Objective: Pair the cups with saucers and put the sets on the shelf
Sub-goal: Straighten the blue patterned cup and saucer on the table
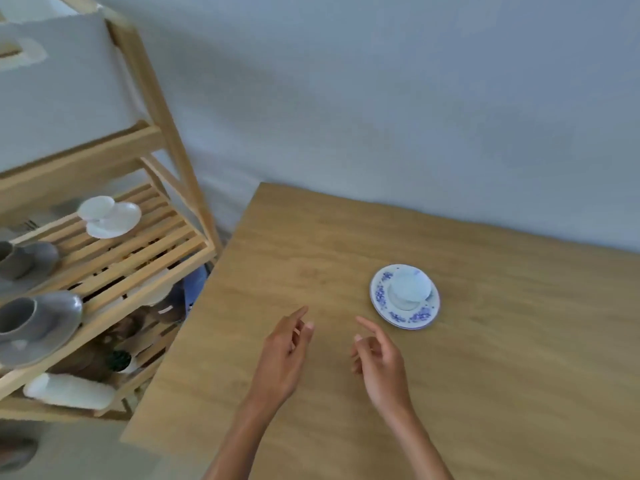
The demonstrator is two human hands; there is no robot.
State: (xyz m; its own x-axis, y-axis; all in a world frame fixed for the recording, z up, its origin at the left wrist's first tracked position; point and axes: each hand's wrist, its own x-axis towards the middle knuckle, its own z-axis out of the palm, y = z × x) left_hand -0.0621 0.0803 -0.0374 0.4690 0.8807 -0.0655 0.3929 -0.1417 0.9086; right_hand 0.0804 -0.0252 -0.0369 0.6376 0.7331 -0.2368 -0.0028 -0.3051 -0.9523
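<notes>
A white cup [410, 289] stands on a blue-flowered saucer [382, 295] on the wooden table [502, 358]. My right hand [379, 363] hovers just left of and below the saucer, fingers loosely apart, holding nothing. My left hand [284, 355] is further left over the table, also empty with fingers apart. On the slatted wooden shelf [145, 251] at the left sit a white cup and saucer set [109, 216] and two grey cup and saucer sets [38, 327], [27, 261].
A large white box [62, 88] fills the shelf's upper level. Below the slatted level lie a white bottle [69, 391], a small dark plant [119, 360] and other blurred items. A pale wall runs behind the table.
</notes>
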